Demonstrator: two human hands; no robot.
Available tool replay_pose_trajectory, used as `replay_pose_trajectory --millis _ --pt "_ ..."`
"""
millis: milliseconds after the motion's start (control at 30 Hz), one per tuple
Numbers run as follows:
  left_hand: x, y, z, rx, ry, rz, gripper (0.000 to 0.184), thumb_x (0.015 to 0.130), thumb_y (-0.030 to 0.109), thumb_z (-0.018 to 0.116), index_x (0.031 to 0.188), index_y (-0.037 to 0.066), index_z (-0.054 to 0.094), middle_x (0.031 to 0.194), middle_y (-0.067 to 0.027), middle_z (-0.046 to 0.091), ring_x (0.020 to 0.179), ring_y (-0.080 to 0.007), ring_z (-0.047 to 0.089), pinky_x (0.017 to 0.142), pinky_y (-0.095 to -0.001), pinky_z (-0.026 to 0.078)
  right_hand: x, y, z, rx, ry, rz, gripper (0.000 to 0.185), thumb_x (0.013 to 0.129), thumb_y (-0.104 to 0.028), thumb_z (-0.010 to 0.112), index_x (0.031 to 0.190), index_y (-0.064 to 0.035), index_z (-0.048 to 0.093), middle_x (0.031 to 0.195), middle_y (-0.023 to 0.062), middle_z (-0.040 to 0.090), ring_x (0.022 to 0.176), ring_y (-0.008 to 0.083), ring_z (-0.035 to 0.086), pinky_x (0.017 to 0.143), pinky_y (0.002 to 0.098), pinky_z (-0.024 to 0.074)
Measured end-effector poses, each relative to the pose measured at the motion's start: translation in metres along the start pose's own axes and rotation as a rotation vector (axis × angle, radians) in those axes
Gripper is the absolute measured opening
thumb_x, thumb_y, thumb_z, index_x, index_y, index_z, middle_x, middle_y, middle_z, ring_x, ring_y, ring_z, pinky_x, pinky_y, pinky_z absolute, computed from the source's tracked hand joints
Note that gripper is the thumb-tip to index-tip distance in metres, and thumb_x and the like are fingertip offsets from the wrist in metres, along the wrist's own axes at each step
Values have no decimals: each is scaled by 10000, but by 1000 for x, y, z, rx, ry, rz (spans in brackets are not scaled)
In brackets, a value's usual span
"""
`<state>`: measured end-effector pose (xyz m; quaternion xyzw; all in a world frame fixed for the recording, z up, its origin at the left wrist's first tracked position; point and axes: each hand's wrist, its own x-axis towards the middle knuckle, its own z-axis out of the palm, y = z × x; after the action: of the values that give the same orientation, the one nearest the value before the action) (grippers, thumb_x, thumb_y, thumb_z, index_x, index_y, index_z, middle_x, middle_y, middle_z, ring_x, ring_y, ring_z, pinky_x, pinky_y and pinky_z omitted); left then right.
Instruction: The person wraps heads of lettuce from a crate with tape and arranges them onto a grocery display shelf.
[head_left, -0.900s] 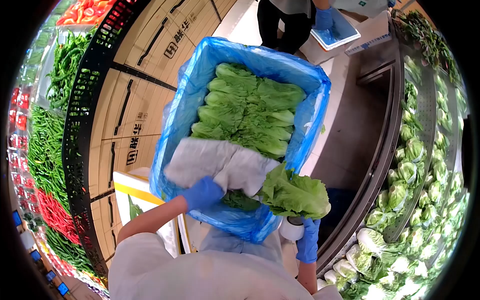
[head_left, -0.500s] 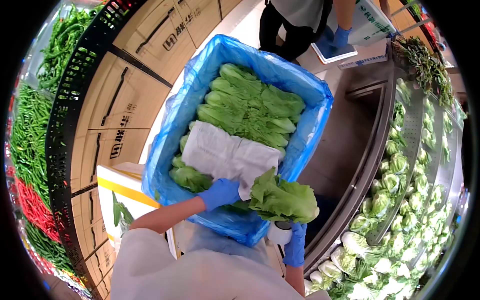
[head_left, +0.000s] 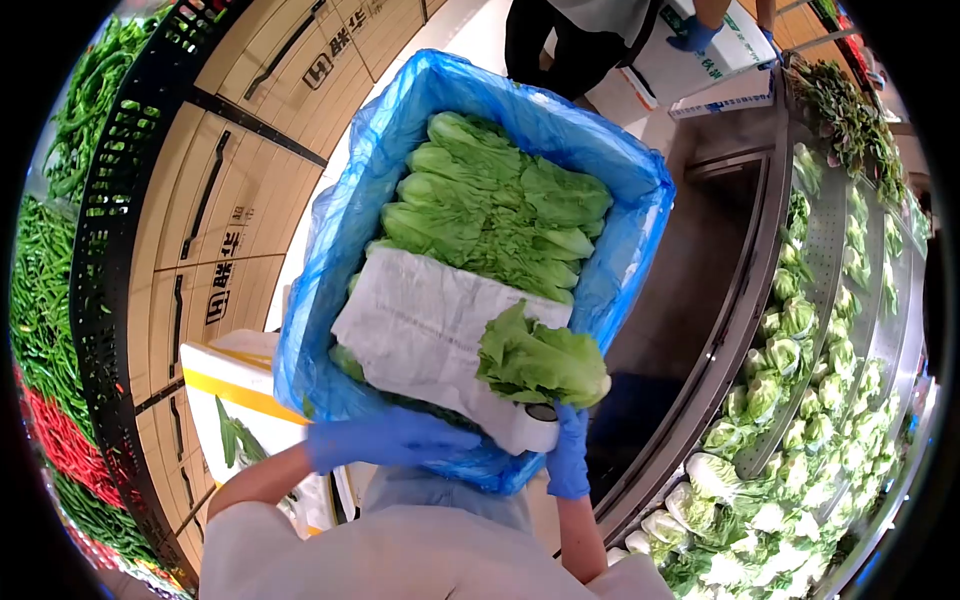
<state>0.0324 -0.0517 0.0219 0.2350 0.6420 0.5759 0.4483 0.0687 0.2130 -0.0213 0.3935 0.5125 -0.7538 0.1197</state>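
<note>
A blue-lined crate (head_left: 612, 290) stands in front of me, packed with long green lettuces (head_left: 490, 200). White paper (head_left: 420, 315) lies spread across the nearer ones. My right hand (head_left: 568, 455), in a blue glove, is closed at the crate's near right corner. It holds a leafy head of lettuce (head_left: 545, 362) together with a white roll, like tape (head_left: 533, 430); its fingertips are partly hidden. My left hand (head_left: 390, 438), also gloved in blue, is slightly blurred. Its fingers stretch out flat over the near rim, below the paper, holding nothing I can see.
On the right, a display shelf (head_left: 830, 270) carries many cabbages. A foam box (head_left: 240, 385) with a yellow stripe stands at left, beside wooden drawers (head_left: 220, 200) and a chilli rack (head_left: 105, 200). Ahead, another person in blue gloves handles a white box (head_left: 700, 55).
My left hand has let go of the paper and drawn left and towards me. The paper now lies flatter and wider. My right hand has moved forward with the lettuce and roll.
</note>
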Motion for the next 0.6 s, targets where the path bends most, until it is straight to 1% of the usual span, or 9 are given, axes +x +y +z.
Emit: replay_pose_trajectory --millis 67,133,233,267,333,367,433,533,600 --pt "2 44 -50 -550 276 -233 313 913 145 487 1187 1 536 1120 -104 595 1047 -168 556 907 -297 423 5 12 8 22 -52 -7 468 849 -154 580 1275 -57 411 1168 73 544 1009 190 569 837 324 482" --pt "30 33 -109 -141 719 -73 287 913 136 476 1147 -13 550 1066 -72 596 1004 -142 553 889 -292 427 0 18 22 63 6 -5 463 835 -169 607 1250 -30 457 1179 75 530 1036 155 535 866 291 437" --pt "111 -5 -186 -558 985 51 459 880 289 536 1208 -21 453 1128 -83 527 1062 -150 497 961 -279 345 -9 26 29 66 44 49 470 835 -175 604 1251 -17 453 1171 76 534 1029 167 540 868 296 434" --pt "144 -22 -203 -311 1160 219 505 858 341 556 1162 -50 463 1111 -122 533 1064 -198 504 949 -321 362 -7 28 28 52 55 78 471 835 -175 604 1251 -16 452 1170 74 534 1029 169 541 868 299 434" --pt "210 -84 -265 445 1537 -321 583 775 441 620 1072 -47 504 1126 -201 534 1043 -280 533 888 -347 419 -7 22 36 26 68 60 469 832 -169 608 1250 -22 455 1166 69 538 1029 168 541 870 303 435" --pt "228 -93 -280 433 1549 -321 583 775 441 620 1072 -47 504 1126 -201 534 1043 -280 533 888 -347 419 -7 20 37 31 85 45 484 828 -162 612 1260 -25 443 1179 68 530 1039 168 535 878 305 431" --pt "251 -103 -296 197 1551 -701 687 703 499 656 1092 -49 511 1136 -256 523 1032 -367 536 864 -391 447 -6 26 31 75 133 -13 536 814 -123 618 1297 -41 400 1219 71 501 1068 176 515 902 317 418" --pt "263 -101 -311 63 1542 -843 700 659 504 679 1076 -46 562 1094 -249 578 964 -388 585 833 -414 460 -2 35 16 45 78 38 672 847 -171 585 1402 -93 214 1359 74 359 1219 210 389 1000 356 340" --pt "256 -95 -309 -13 1511 -731 720 646 468 704 1111 -50 518 1118 -246 542 1010 -393 541 879 -426 431 -2 36 15 42 94 55 666 842 -167 590 1397 -93 230 1357 74 365 1215 212 394 1002 360 341"
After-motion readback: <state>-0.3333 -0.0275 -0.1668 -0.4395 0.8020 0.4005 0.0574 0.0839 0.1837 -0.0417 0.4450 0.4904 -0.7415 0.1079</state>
